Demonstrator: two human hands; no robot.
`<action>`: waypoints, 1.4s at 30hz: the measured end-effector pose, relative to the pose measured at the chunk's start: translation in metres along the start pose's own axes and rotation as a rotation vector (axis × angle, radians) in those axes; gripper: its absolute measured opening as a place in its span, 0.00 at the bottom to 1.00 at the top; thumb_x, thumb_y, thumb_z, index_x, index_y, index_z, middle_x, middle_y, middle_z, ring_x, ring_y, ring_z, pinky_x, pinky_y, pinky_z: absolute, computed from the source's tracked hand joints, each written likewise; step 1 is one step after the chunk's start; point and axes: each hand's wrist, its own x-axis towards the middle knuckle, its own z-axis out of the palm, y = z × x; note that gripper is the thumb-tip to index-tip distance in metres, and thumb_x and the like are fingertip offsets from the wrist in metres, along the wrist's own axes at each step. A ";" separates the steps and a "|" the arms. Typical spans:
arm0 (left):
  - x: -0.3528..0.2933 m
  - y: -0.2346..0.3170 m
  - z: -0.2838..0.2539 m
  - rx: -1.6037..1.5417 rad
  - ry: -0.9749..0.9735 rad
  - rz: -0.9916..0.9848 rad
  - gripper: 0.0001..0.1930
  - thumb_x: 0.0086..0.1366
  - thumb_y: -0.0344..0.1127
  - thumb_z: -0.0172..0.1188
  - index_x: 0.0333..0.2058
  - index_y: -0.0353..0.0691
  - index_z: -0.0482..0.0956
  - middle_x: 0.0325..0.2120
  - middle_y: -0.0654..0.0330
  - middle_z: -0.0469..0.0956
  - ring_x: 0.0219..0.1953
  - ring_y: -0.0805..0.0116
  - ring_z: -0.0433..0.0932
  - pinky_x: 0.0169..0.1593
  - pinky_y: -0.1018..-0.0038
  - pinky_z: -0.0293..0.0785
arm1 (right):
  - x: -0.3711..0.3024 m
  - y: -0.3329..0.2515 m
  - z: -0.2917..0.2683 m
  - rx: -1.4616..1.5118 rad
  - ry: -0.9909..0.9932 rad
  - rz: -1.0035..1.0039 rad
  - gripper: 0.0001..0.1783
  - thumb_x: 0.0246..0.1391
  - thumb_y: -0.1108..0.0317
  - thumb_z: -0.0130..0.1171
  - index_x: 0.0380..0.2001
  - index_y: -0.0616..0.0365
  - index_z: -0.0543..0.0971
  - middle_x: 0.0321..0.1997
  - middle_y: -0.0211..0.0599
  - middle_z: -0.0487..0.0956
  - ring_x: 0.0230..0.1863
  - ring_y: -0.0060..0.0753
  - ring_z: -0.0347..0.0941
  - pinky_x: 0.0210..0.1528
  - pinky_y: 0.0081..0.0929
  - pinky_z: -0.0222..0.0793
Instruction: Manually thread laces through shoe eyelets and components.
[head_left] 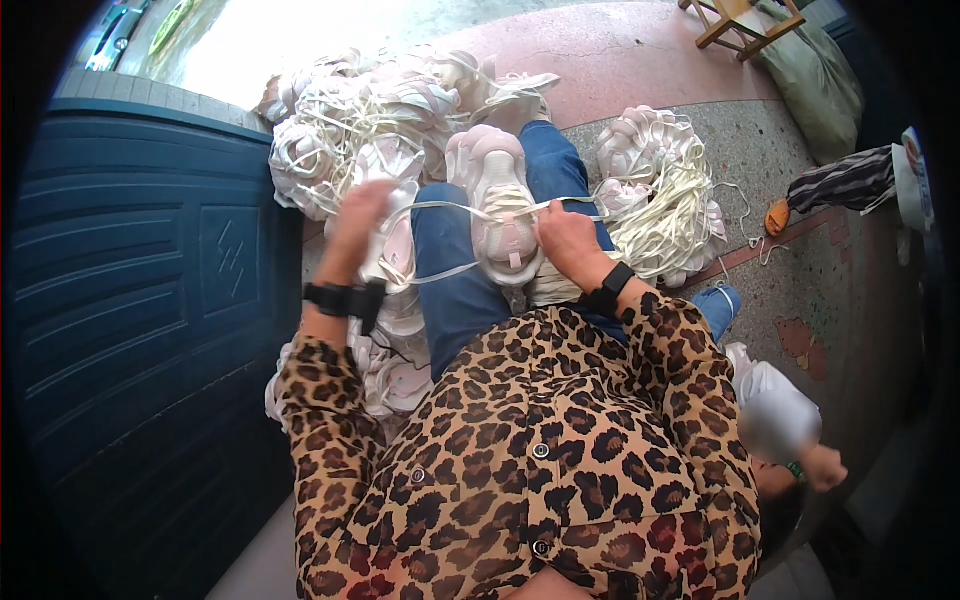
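A white and pale pink sneaker [500, 240] rests between my jean-covered thighs, its toe pointing away from me. Cream laces run through its eyelets. My right hand [575, 243] is closed in a pinch at the shoe's right side, gripping a shoelace [560, 201] there. Out to the left, my left hand [358, 222] is raised and smeared by motion, so its fingers cannot be made out. A second stretch of lace [440, 205] runs from the shoe toward it and loops across my left thigh. Whether that hand holds the lace is unclear.
Piled sneakers [370, 110] with loose laces lie ahead and to the left. More sneakers and a bundle of cream laces [665, 225] are at the right. A blue panelled door [150, 250] borders the left. Another person's striped leg [845, 182] and a wooden stool [735, 25] are at the right.
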 end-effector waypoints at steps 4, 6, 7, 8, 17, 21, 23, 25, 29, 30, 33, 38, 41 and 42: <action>-0.031 -0.052 0.093 0.182 -0.232 -0.089 0.13 0.72 0.41 0.58 0.43 0.36 0.83 0.27 0.69 0.77 0.28 0.81 0.72 0.34 0.81 0.70 | 0.001 0.019 0.005 0.239 -0.088 0.038 0.11 0.63 0.63 0.53 0.39 0.60 0.77 0.42 0.51 0.77 0.37 0.59 0.80 0.40 0.52 0.76; -0.033 -0.070 0.111 0.247 -0.189 -0.064 0.15 0.72 0.40 0.59 0.42 0.32 0.83 0.28 0.68 0.78 0.29 0.82 0.72 0.33 0.81 0.68 | -0.001 0.024 0.012 0.336 -0.045 0.031 0.11 0.63 0.63 0.53 0.40 0.60 0.77 0.42 0.51 0.77 0.38 0.61 0.79 0.41 0.53 0.76; -0.033 -0.072 0.109 0.268 -0.160 -0.048 0.15 0.71 0.40 0.59 0.43 0.31 0.83 0.27 0.69 0.79 0.29 0.82 0.71 0.33 0.81 0.68 | -0.001 0.025 0.016 0.377 -0.021 0.031 0.11 0.63 0.63 0.53 0.41 0.59 0.77 0.43 0.51 0.77 0.39 0.61 0.79 0.41 0.53 0.75; -0.032 -0.074 0.108 0.287 -0.131 -0.033 0.16 0.71 0.40 0.60 0.43 0.29 0.83 0.27 0.69 0.79 0.29 0.83 0.71 0.33 0.80 0.68 | -0.002 0.027 0.020 0.416 0.002 0.028 0.11 0.63 0.64 0.54 0.42 0.59 0.77 0.44 0.50 0.77 0.40 0.62 0.79 0.42 0.54 0.75; -0.020 -0.087 0.099 0.612 0.033 0.177 0.16 0.68 0.42 0.60 0.42 0.34 0.85 0.29 0.49 0.84 0.33 0.59 0.84 0.38 0.67 0.77 | 0.002 0.027 0.024 0.538 0.074 0.001 0.13 0.62 0.64 0.56 0.45 0.58 0.79 0.44 0.46 0.79 0.42 0.60 0.78 0.43 0.50 0.74; -0.016 -0.072 0.104 0.712 0.011 0.199 0.14 0.67 0.41 0.58 0.40 0.36 0.85 0.31 0.44 0.83 0.37 0.47 0.84 0.40 0.60 0.78 | 0.000 0.032 0.025 0.727 0.115 0.105 0.12 0.62 0.62 0.60 0.43 0.58 0.80 0.39 0.41 0.81 0.36 0.48 0.79 0.38 0.42 0.74; -0.017 -0.065 0.105 0.779 0.013 0.230 0.13 0.67 0.40 0.57 0.37 0.36 0.84 0.30 0.44 0.83 0.36 0.45 0.83 0.40 0.57 0.77 | 0.000 0.039 0.015 1.085 0.057 0.470 0.12 0.62 0.62 0.61 0.43 0.57 0.81 0.36 0.36 0.81 0.34 0.39 0.79 0.35 0.36 0.73; -0.012 -0.066 0.105 0.825 -0.008 0.302 0.12 0.67 0.38 0.57 0.35 0.36 0.83 0.29 0.44 0.82 0.36 0.43 0.82 0.40 0.55 0.77 | -0.005 0.057 0.012 1.562 0.025 0.745 0.11 0.63 0.62 0.61 0.42 0.57 0.81 0.35 0.31 0.81 0.33 0.30 0.77 0.34 0.29 0.72; -0.007 -0.064 0.109 0.850 -0.029 0.358 0.10 0.65 0.36 0.56 0.32 0.35 0.80 0.29 0.43 0.81 0.35 0.40 0.81 0.39 0.52 0.76 | -0.043 0.120 0.016 2.132 0.126 0.841 0.09 0.64 0.69 0.58 0.46 0.58 0.78 0.38 0.31 0.80 0.39 0.26 0.77 0.38 0.23 0.74; -0.007 -0.062 0.112 0.894 -0.031 0.363 0.10 0.65 0.36 0.56 0.32 0.36 0.81 0.29 0.44 0.81 0.35 0.41 0.81 0.39 0.52 0.76 | -0.054 0.123 0.010 2.131 0.139 0.853 0.10 0.65 0.71 0.56 0.48 0.60 0.76 0.40 0.33 0.80 0.41 0.28 0.78 0.40 0.23 0.76; -0.008 -0.059 0.120 1.060 -0.057 0.449 0.08 0.65 0.35 0.56 0.32 0.38 0.81 0.29 0.47 0.81 0.34 0.45 0.81 0.38 0.53 0.76 | -0.087 0.131 0.002 2.122 0.179 0.842 0.15 0.66 0.76 0.50 0.55 0.63 0.69 0.49 0.41 0.78 0.49 0.33 0.78 0.49 0.27 0.80; -0.006 -0.058 0.125 1.180 -0.075 0.535 0.06 0.64 0.36 0.60 0.32 0.42 0.82 0.30 0.55 0.81 0.36 0.52 0.79 0.38 0.56 0.73 | -0.138 0.155 0.023 2.233 0.238 0.747 0.18 0.68 0.78 0.44 0.60 0.59 0.65 0.58 0.48 0.75 0.50 0.34 0.78 0.50 0.27 0.80; -0.020 -0.049 0.123 1.157 0.114 0.634 0.08 0.62 0.39 0.64 0.33 0.41 0.82 0.30 0.57 0.81 0.38 0.53 0.77 0.40 0.57 0.71 | -0.152 0.159 0.018 2.205 0.344 0.786 0.17 0.69 0.77 0.45 0.59 0.59 0.66 0.59 0.48 0.75 0.50 0.33 0.78 0.49 0.27 0.79; -0.025 -0.046 0.127 1.188 0.136 0.653 0.12 0.60 0.43 0.66 0.35 0.41 0.82 0.30 0.59 0.80 0.40 0.56 0.75 0.40 0.59 0.68 | -0.155 0.162 0.017 2.190 0.379 0.794 0.16 0.69 0.77 0.45 0.58 0.60 0.67 0.59 0.48 0.75 0.51 0.34 0.78 0.50 0.28 0.79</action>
